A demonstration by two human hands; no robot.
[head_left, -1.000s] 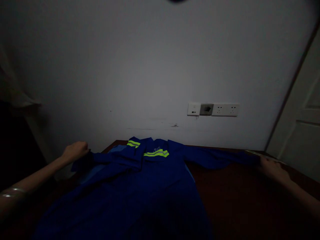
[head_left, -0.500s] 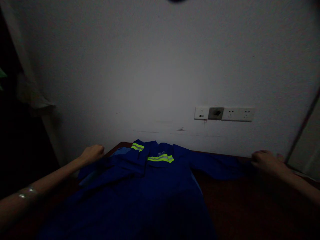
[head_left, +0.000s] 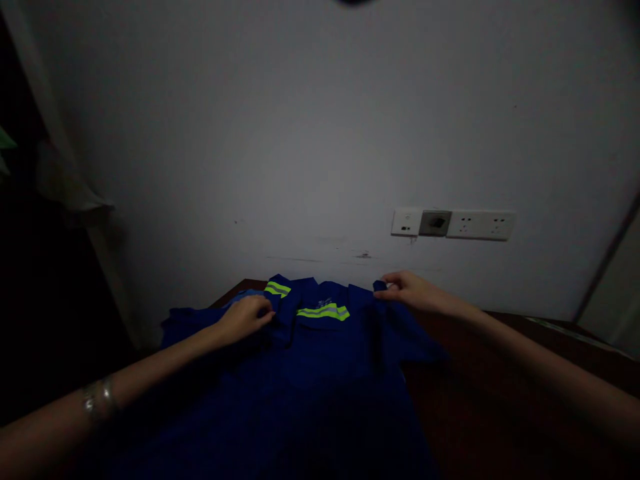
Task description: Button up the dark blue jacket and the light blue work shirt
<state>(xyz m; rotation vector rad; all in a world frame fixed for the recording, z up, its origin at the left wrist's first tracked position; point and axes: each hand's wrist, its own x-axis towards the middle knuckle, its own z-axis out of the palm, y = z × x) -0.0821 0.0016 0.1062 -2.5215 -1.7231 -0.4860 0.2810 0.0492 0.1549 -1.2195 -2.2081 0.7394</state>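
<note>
A dark blue work jacket (head_left: 320, 360) with yellow-and-silver reflective stripes lies spread front side up, its collar end toward the wall. Fingers of my right hand (head_left: 407, 291) pinch the end of the right-side sleeve, which is folded back so that its cuff sits by the shoulder. My left hand (head_left: 246, 319) is closed over the left side of the chest, its fingertips pressed together at the cloth just below the short stripe. Dim light hides the exact fold it grips. The left-side sleeve lies bunched beside that forearm.
The jacket rests on a dark reddish-brown table (head_left: 480, 400). Behind it rises a pale wall (head_left: 310, 147) with a row of sockets (head_left: 453, 224) at right. Whitish cloth (head_left: 75, 183) hangs at the left by a dark area.
Both hands have moved inward from the jacket's outer sides. My right hand has brought the sleeve end from far right to the shoulder, folding the sleeve; my left has come to the chest.
</note>
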